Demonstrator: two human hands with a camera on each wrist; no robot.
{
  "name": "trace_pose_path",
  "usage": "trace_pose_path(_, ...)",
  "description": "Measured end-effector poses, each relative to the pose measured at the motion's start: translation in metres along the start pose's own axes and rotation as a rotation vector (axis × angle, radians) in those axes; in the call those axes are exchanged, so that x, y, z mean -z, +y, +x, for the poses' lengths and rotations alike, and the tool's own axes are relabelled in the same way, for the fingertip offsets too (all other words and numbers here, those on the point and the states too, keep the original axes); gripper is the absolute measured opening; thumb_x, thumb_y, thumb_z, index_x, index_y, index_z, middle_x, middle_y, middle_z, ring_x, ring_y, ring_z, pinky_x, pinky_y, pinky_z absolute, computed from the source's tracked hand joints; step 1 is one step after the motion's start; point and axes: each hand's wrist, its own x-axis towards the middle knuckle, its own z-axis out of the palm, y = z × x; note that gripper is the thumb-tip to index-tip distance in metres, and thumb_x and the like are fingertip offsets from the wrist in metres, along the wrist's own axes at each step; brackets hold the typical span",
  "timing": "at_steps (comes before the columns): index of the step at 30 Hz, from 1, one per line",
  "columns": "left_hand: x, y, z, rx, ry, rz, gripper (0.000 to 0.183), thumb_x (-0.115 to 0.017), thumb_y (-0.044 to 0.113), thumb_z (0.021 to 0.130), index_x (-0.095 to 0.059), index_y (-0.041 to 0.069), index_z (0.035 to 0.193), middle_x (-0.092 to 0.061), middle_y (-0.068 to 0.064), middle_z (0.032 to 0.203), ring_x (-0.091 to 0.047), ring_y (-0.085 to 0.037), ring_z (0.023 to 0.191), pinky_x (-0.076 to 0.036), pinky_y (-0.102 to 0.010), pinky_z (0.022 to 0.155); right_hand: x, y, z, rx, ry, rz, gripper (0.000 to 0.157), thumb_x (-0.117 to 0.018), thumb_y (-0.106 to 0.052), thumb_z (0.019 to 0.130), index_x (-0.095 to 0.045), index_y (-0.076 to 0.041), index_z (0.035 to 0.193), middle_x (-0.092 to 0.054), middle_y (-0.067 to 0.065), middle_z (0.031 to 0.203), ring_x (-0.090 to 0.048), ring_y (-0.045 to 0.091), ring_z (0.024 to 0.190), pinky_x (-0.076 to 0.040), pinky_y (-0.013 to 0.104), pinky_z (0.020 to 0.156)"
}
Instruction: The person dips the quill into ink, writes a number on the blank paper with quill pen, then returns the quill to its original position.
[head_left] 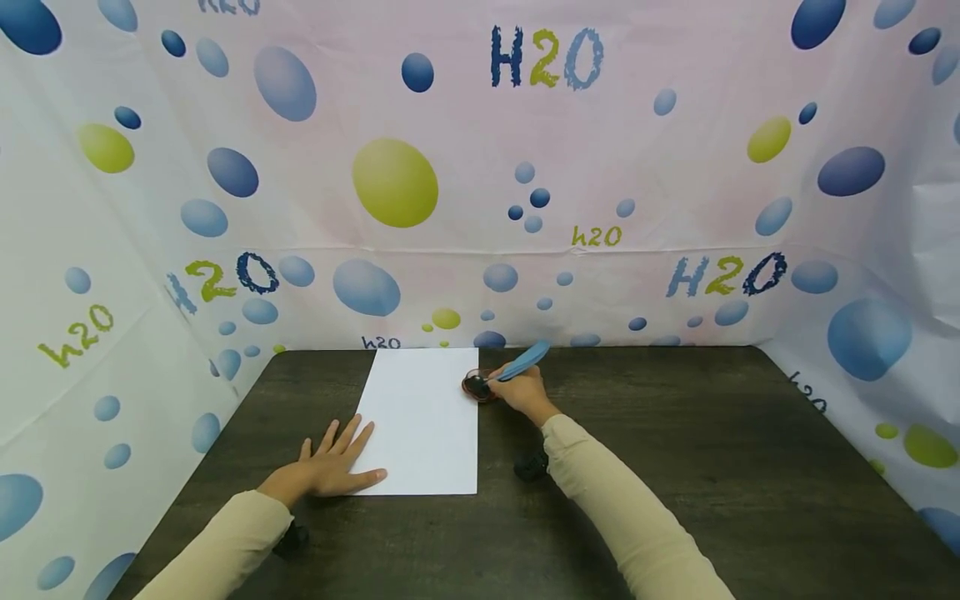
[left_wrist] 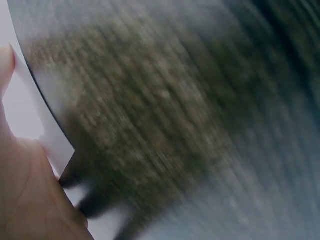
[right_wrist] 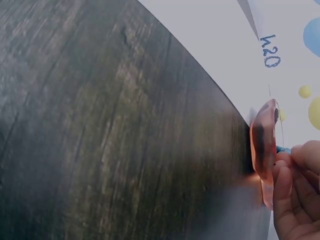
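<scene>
A blank white sheet of paper (head_left: 427, 417) lies on the dark table. Fingers spread, my left hand (head_left: 330, 468) rests on the sheet's lower left edge; part of its palm shows in the left wrist view. My right hand (head_left: 527, 393) pinches a blue feather quill (head_left: 529, 359) low on its shaft, with the plume leaning up to the right. The quill's lower end is at a small shallow dish (right_wrist: 263, 140), translucent and pinkish, holding something dark. In the head view this dish sits at the paper's right edge, and the quill's tip is hidden there.
The dark wood-grain table (head_left: 675, 433) extends to both sides of the paper. Behind it rises a white backdrop (head_left: 480, 108) printed with blue and green dots and H2O lettering, meeting the table's far edge just past the sheet. Dark wrist devices (head_left: 531, 465) show under both sleeves.
</scene>
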Motion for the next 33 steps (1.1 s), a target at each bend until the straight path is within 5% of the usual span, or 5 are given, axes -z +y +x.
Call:
trace_pose_path(8,-0.003,-0.002,0.0,0.002,-0.001,0.0,0.101,-0.042,0.078,0.082,-0.007,0.019,0.156,0.008,-0.012,0.161,0.014,-0.045,0.143,0.012,-0.076,0.098,-0.004,0.002,0.0,0.001,0.038,0.068,0.008,-0.071,-0.014,0.083,-0.075,-0.008,0.088,-0.072,0.003,0.078,-0.062,0.013,0.066,-0.05,0.028,0.06)
trace_pose_path(20,0.003,0.003,-0.003,0.0,-0.014,-0.009,0.104,-0.041,0.081,0.08,-0.006,0.019,0.156,0.009,-0.012,0.161,0.015,-0.045,0.143,0.013,-0.076,0.098,-0.015,-0.019,-0.001,-0.064,-0.014,0.4,0.022,-0.071,-0.006,0.084,-0.071,0.002,0.104,-0.073,0.013,0.094,-0.072,0.019,0.082,-0.057,0.032,0.075)
trace_pose_path(33,0.004,0.004,-0.005,-0.004,-0.03,-0.003,0.103,-0.04,0.081,0.081,-0.004,0.02,0.156,0.011,-0.01,0.161,0.016,-0.044,0.143,0.012,-0.076,0.099,-0.038,-0.032,-0.002,-0.14,-0.045,0.38,0.018,-0.072,-0.012,0.082,-0.074,-0.005,0.099,-0.073,0.006,0.083,-0.069,0.013,0.071,-0.057,0.04,0.075)
